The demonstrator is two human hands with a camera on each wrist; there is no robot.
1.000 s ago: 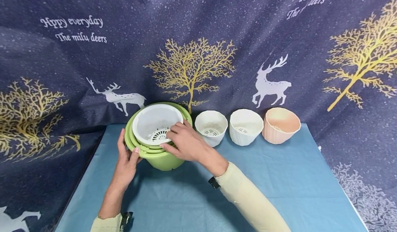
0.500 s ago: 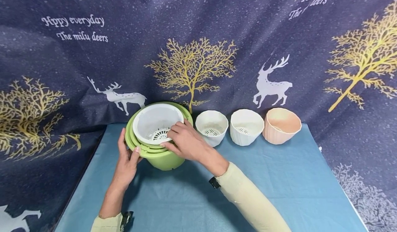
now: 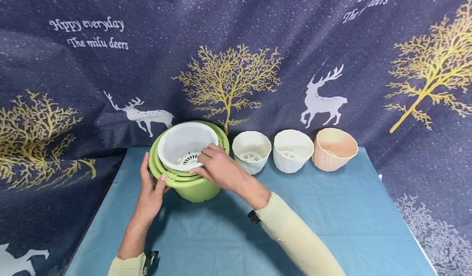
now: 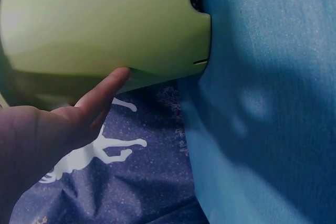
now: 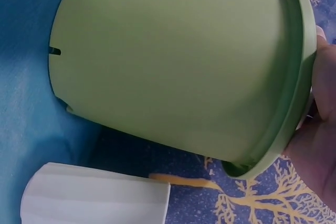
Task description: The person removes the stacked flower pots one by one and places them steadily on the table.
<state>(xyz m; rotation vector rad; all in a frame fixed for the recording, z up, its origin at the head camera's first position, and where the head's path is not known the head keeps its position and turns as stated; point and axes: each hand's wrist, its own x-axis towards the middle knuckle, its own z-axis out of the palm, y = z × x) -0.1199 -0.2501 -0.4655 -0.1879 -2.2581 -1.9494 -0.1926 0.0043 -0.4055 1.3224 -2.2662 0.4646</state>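
Since 2 sleeves [image 3: 298,231] come in over the near part of the worktop [image 3: 254,243], both hands work from the near side. Left hand [image 3: 150,194] is at the left of the green pot [image 3: 195,193]: thumb over the wide rim, fingers along the outer wall. Left wrist view shows a fingertip touching that wall. Right hand [image 3: 226,167] is at the near-right of the white inner pot [image 3: 177,145], fingers hooked inside its rim, thumb just outside; reads as a pinch on the wall. Key relation: white inner pot sits inside the green pot, and its body lies left of and beyond the right fingers, so they have it by the near-right side only. Its axis looks close to upright, mouth up; the exact tilt I can't tell. Right hand is the nearer to it; left is on the outer rim. My read: any lift has to follow that axis, with the left steadying the green. A green inner rim [image 3: 184,178] shows between the 2. Farther right, a row of 3: white faceted pot [image 3: 254,167], white fluted pot [image 3: 293,163], peach pot [image 3: 331,160], untouched. Printed cloth [image 3: 236,18] behind everything.
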